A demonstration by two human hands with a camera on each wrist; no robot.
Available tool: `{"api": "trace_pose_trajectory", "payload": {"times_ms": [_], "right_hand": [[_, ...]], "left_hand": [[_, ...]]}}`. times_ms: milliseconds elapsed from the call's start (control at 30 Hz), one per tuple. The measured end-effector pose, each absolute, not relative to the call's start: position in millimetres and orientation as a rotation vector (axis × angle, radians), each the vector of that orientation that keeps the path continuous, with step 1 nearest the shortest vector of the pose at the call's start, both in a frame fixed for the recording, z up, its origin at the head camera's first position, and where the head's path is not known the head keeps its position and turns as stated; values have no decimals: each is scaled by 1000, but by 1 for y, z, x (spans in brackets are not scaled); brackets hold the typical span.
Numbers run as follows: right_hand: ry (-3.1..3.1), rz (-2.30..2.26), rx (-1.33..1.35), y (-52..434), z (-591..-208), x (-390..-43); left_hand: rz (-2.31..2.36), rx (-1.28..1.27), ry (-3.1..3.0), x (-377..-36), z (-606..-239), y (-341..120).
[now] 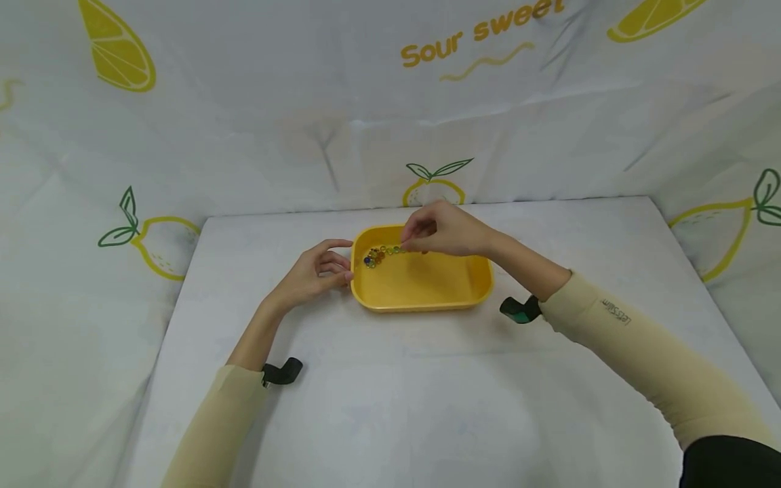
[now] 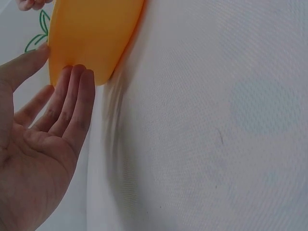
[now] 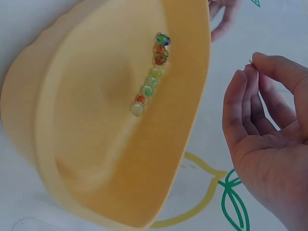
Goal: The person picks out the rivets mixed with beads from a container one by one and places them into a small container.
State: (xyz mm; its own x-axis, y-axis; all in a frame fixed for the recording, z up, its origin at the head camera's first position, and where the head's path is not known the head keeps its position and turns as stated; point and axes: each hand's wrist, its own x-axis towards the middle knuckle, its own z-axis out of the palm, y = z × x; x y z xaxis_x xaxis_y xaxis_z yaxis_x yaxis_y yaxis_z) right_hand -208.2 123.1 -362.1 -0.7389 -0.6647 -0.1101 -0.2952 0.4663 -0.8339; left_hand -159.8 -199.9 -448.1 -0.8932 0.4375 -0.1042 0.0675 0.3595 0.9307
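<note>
Head view has the glass marbles (image 1: 373,257) inside my yellow plastic tray (image 1: 421,281), strung in a loose line from its far left corner along its far wall; green, orange, blue and clear ones show. Fingers spread, my left hand (image 1: 314,272) touches the outside of the tray's left end with its fingertips. My right hand (image 1: 444,229) hangs over the tray's far rim, thumb and finger ends brought together; I cannot tell whether they pinch anything. The tray stands on the white table (image 1: 366,393). Nearer to me than the tray are my beige sleeves (image 1: 213,423), with a black wrist mount (image 1: 283,371) to its near left and another black mount (image 1: 521,310) to its near right. Beyond the tray hangs a white cloth (image 1: 256,163) printed with lemons.
</note>
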Motion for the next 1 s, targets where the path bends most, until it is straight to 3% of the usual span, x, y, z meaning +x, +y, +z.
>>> {"api": "trace_pose_trajectory", "payload": {"times_ms": [600,1000], "right_hand": [[2433,-1275,-516,196,-335,-210],[2534,-1135,-272,261,-344,-206]], "left_hand": [[1560,430,2278,-160,-450,-200],[1548,430,2284,-160,-448,-201]]}}
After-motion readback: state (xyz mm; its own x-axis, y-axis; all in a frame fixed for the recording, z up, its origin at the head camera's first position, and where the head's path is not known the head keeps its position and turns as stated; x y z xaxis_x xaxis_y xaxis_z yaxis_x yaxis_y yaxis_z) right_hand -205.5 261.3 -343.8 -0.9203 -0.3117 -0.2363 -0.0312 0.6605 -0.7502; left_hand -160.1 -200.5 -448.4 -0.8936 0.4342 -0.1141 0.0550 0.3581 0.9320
